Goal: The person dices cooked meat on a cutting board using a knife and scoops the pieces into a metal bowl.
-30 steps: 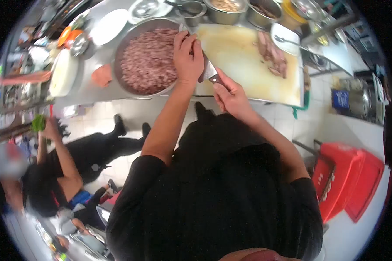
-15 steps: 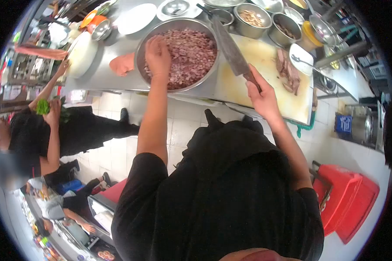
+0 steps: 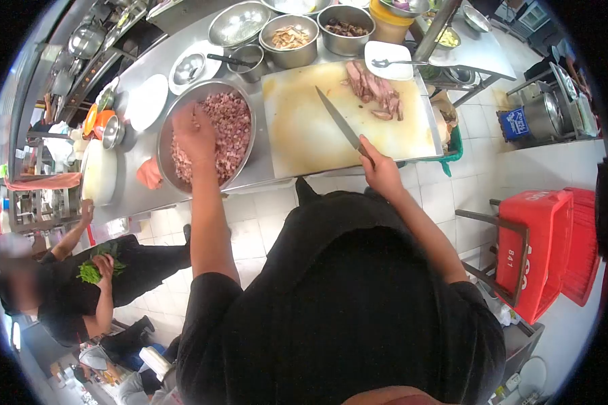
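My left hand [image 3: 194, 133] is over a large metal bowl [image 3: 163, 158] of diced pinkish meat [image 3: 231, 131]. Its fingers are blurred, so I cannot tell whether they grip any meat. The handle of a large kitchen knife [image 3: 341, 120] is wrapped in my right hand [image 3: 384, 174]. The blade points up and left, over a pale yellow cutting board [image 3: 300, 138]. Sliced cooked meat [image 3: 378, 91] lies near the board's far right side.
Metal pots hold pale strips [image 3: 290, 37] and dark pieces [image 3: 344, 27] behind the board. A white dish [image 3: 390, 59] with a spoon overlaps the board's back. A piece of pink cloth [image 3: 148, 173] lies beside the bowl. At the left, a person [image 3: 81, 283] holds green leaves [image 3: 91, 272].
The view has shifted, so the counter appears further left. The knife has come down from near the pots to low over the board. My left hand stays at the bowl.
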The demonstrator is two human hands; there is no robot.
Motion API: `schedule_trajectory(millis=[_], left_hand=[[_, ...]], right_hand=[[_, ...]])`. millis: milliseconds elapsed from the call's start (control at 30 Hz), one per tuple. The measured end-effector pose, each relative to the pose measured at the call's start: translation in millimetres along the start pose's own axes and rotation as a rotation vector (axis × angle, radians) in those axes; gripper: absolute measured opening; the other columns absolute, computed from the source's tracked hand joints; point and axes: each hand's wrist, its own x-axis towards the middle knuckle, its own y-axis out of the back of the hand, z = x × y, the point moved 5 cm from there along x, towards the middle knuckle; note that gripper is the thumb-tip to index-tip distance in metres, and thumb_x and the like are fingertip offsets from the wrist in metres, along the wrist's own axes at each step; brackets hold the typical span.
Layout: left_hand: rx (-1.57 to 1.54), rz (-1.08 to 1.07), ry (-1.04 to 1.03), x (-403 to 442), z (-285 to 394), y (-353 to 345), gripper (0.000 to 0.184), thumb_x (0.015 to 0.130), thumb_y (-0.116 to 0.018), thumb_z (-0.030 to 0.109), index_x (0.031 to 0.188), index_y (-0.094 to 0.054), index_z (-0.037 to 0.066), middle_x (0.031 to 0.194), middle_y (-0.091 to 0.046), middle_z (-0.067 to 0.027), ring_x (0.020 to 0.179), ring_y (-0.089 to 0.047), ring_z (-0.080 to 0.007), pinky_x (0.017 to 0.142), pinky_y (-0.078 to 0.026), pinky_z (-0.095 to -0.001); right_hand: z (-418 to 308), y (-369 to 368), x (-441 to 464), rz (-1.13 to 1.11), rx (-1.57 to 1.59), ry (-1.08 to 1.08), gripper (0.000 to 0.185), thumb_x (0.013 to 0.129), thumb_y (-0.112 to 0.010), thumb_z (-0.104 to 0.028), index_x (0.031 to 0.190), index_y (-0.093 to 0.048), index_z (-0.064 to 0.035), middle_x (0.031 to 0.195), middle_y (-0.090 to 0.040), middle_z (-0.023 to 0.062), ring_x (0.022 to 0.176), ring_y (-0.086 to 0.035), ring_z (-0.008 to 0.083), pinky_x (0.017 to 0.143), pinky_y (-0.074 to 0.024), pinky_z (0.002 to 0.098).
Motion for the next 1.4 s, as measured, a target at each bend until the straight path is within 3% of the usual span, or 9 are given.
schedule_trajectory(millis=[200, 367, 467, 700, 767, 867, 1067, 1267, 1400], left_hand=[[-0.173, -0.188, -0.001, -5, 74, -118, 0.023, 0.089, -0.077, 0.012, 0.111, -0.075, 0.004, 0.108, -0.073, -0.0181, 0.107, -0.066, -0.0394, 0.099, -0.052, -0.0485], [-0.308, -0.399, -0.009, -42, 118, -259, 0.038, 0.088, -0.081, 0.018, 0.122, -0.072, 0.005, 0.116, -0.070, -0.0195, 0.107, -0.067, -0.0390, 0.096, -0.054, -0.0465], [-0.438, -0.624, 0.217, -49, 157, -310, 0.043, 0.088, -0.080, 0.022, 0.125, -0.070, 0.003, 0.114, -0.069, -0.0212, 0.103, -0.068, -0.0394, 0.094, -0.055, -0.0474], [-0.259, -0.742, 0.202, -66, 154, -425, 0.059, 0.085, -0.084, 0.025, 0.137, -0.066, 0.002, 0.122, -0.074, -0.0232, 0.101, -0.075, -0.0305, 0.087, -0.060, -0.0418], [-0.215, -0.841, 0.243, -66, 156, -433, 0.062, 0.083, -0.085, 0.024, 0.137, -0.064, 0.002, 0.118, -0.075, -0.0221, 0.097, -0.076, -0.0283, 0.084, -0.061, -0.0404], [-0.292, -0.974, 0.565, -71, 156, -434, 0.061, 0.081, -0.085, 0.020, 0.135, -0.064, 0.003, 0.106, -0.076, -0.0163, 0.092, -0.076, -0.0252, 0.076, -0.062, -0.0379], [-0.563, -0.910, 0.856, -72, 142, -414, 0.049, 0.082, -0.083, 0.014, 0.127, -0.067, 0.005, 0.097, -0.073, -0.0058, 0.082, -0.069, -0.0162, 0.065, -0.057, -0.0320], [-0.809, -0.652, 0.843, -50, 142, -314, 0.023, 0.085, -0.075, 0.006, 0.106, -0.071, -0.001, 0.094, -0.073, -0.0061, 0.079, -0.065, -0.0136, 0.067, -0.051, -0.0293], [-0.951, -0.660, 1.049, -72, 133, -247, 0.016, 0.087, -0.076, 0.011, 0.099, -0.071, 0.001, 0.095, -0.074, -0.0034, 0.081, -0.066, -0.0143, 0.070, -0.052, -0.0303]], right_hand=[[34, 52, -16, -0.143, -0.030, -0.177, 0.056, 0.099, -0.067, -0.014, 0.154, -0.055, -0.0187, 0.100, -0.075, 0.0255, 0.092, -0.073, 0.0458, 0.082, -0.0587, 0.0516], [56, 63, -22, -0.102, 0.077, -0.106, 0.056, 0.099, -0.068, -0.014, 0.154, -0.055, -0.0179, 0.103, -0.075, 0.0264, 0.092, -0.073, 0.0470, 0.082, -0.0591, 0.0521], [69, 67, -21, -0.161, 0.188, -0.224, 0.056, 0.100, -0.067, -0.014, 0.155, -0.054, -0.0152, 0.113, -0.075, 0.0262, 0.105, -0.073, 0.0450, 0.091, -0.0588, 0.0477], [98, 62, -25, -0.133, 0.303, -0.230, 0.056, 0.103, -0.064, -0.016, 0.157, -0.050, -0.0136, 0.125, -0.072, 0.0265, 0.118, -0.070, 0.0442, 0.100, -0.0561, 0.0451], [99, 64, -24, -0.161, 0.314, -0.247, 0.056, 0.103, -0.064, -0.017, 0.157, -0.050, -0.0135, 0.127, -0.071, 0.0270, 0.118, -0.069, 0.0450, 0.100, -0.0560, 0.0455], [104, 63, -24, -0.229, 0.332, -0.301, 0.056, 0.103, -0.064, -0.017, 0.157, -0.050, -0.0136, 0.131, -0.069, 0.0277, 0.120, -0.068, 0.0450, 0.101, -0.0552, 0.0454], [105, 66, -19, -0.268, 0.384, -0.268, 0.056, 0.104, -0.064, -0.015, 0.158, -0.049, -0.0132, 0.135, -0.068, 0.0284, 0.126, -0.067, 0.0419, 0.106, -0.0523, 0.0427], [114, 63, -19, -0.305, 0.464, -0.332, 0.055, 0.105, -0.062, -0.010, 0.159, -0.048, -0.0092, 0.137, -0.070, 0.0241, 0.126, -0.069, 0.0336, 0.108, -0.0510, 0.0381], [118, 63, -20, -0.310, 0.451, -0.350, 0.054, 0.105, -0.062, -0.009, 0.157, -0.050, -0.0061, 0.141, -0.068, 0.0219, 0.128, -0.067, 0.0281, 0.109, -0.0497, 0.0363]])
